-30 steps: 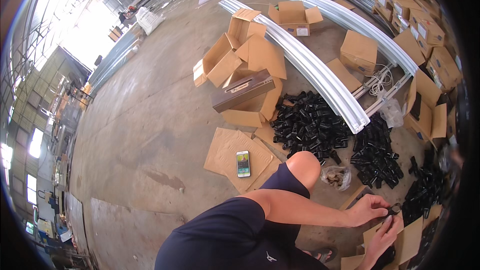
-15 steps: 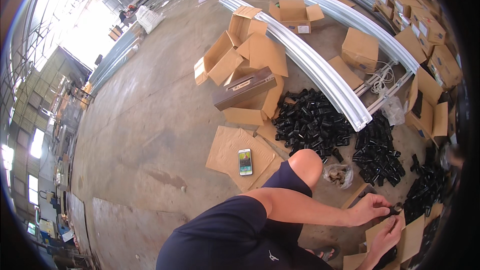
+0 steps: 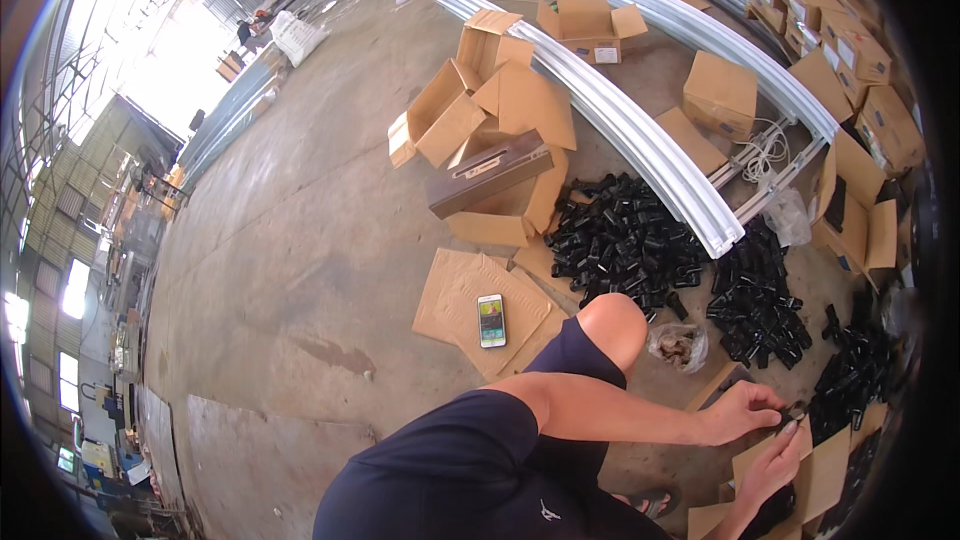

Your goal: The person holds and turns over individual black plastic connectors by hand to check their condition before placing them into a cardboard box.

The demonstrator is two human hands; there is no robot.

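Grip narrowed to a fingertip pinch on each side, a person's left hand (image 3: pixel 738 414) and right hand (image 3: pixel 776 464) hold a small black part (image 3: pixel 788 418) between them at the near right; its finer shape is too small to make out. Handling so slight a piece well seems to call for one hand steadying it while the other works, with light pressure and the piece held low. Just beside the hands stands an open carton (image 3: pixel 825 475), near enough, it seems, to catch a slip. Farther out, black pieces (image 3: pixel 625 245) lie heaped on the floor (image 3: pixel 280 240), a clear plastic bag (image 3: pixel 678 346) on their near side. To the left, a phone (image 3: pixel 491 321) rests on flattened cardboard (image 3: pixel 450 290); beyond, long white rails (image 3: pixel 635 130) run toward the far side.
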